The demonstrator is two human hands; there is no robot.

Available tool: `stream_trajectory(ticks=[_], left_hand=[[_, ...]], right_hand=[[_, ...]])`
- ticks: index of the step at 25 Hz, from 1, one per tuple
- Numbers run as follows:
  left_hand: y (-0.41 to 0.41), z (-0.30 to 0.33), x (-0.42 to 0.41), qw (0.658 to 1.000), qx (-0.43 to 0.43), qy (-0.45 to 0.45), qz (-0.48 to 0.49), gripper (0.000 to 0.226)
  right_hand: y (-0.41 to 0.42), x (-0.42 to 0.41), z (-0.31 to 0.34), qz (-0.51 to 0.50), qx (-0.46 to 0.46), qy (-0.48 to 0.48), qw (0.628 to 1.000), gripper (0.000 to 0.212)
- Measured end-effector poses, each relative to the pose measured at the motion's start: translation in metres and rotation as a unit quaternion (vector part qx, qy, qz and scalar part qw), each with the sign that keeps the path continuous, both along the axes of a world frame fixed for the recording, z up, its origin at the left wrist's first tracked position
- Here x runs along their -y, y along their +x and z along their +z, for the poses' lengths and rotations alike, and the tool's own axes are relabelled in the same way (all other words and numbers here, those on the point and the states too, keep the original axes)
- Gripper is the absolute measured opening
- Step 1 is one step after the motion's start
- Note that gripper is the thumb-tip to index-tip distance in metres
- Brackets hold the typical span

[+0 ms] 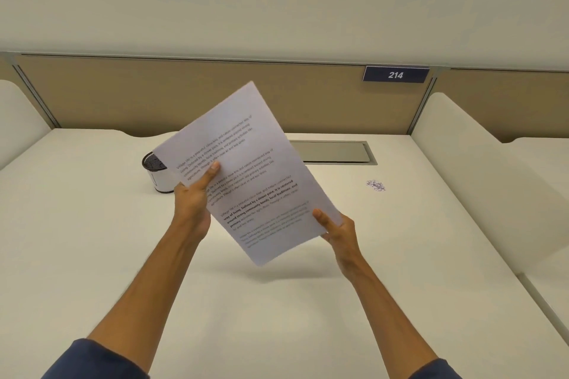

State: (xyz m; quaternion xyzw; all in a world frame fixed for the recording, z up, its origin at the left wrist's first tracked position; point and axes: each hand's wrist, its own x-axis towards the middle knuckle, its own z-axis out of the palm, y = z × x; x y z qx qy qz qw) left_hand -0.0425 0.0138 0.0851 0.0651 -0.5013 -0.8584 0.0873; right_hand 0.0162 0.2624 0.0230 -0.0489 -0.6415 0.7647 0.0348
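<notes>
Above the desk, left hand and right hand pinch the sheet; cup contents seemingly hidden.

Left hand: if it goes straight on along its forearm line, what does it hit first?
Only the sheet that the left hand already pinches. Beyond it, the line seems to pass right of the cup toward the partition, but the sheet hides that stretch and depth is unclear.
</notes>
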Motion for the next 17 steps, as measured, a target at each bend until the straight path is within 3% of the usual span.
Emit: stream_trajectory(ticks=[4,7,10,13,17], left_hand=[[-0.006,-0.011,-0.003,0.993,0.029,0.110,-0.018,0.041],[-0.007,-0.019,-0.003,0.991,0.025,0.127,-0.046,0.054],[-0.008,-0.014,0.004,0.993,0.017,0.113,-0.036,0.047],[-0.012,-0.004,0.025,0.999,0.036,0.021,-0.010,0.026],[-0.015,-0.008,0.048,0.975,0.016,-0.205,-0.080,0.025]], right_hand=[[0.003,0.021,0.003,0.061,0.006,-0.071,0.996,0.028],[-0.002,0.031,0.014,0.024,0.006,-0.096,0.995,0.022],[-0.006,0.023,0.025,-0.022,-0.011,-0.071,0.997,0.018],[-0.011,0.003,0.032,-0.048,-0.031,-0.008,0.998,0.011],[-0.013,-0.011,0.032,-0.062,-0.032,0.050,0.996,0.008]])
